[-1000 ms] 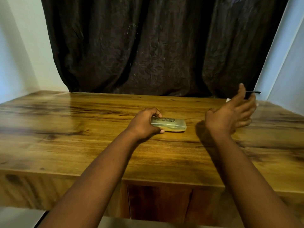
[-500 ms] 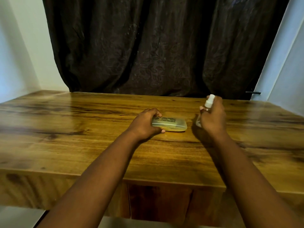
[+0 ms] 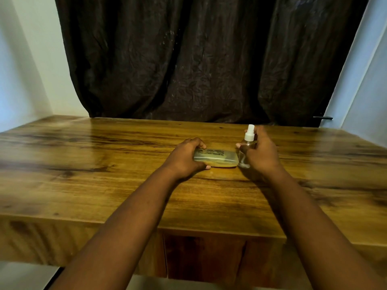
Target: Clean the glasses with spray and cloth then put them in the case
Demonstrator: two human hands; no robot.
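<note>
A closed, pale translucent glasses case (image 3: 217, 158) with dark print on its lid lies flat in the middle of the wooden table (image 3: 83, 164). My left hand (image 3: 184, 159) grips its left end, thumb at the near edge. My right hand (image 3: 260, 152) holds a small clear spray bottle (image 3: 247, 147) with a white nozzle, upright, just right of the case and about touching it. No glasses or cloth are in sight.
A dark curtain (image 3: 199, 59) hangs behind the table's far edge. Pale walls close in left and right, and a black handle (image 3: 322, 117) sticks out at the far right. The table's front edge runs below my forearms.
My right hand went from open and raised at the far right to gripping the spray bottle, then carried it left and down beside the case. The left hand stayed on the case.
</note>
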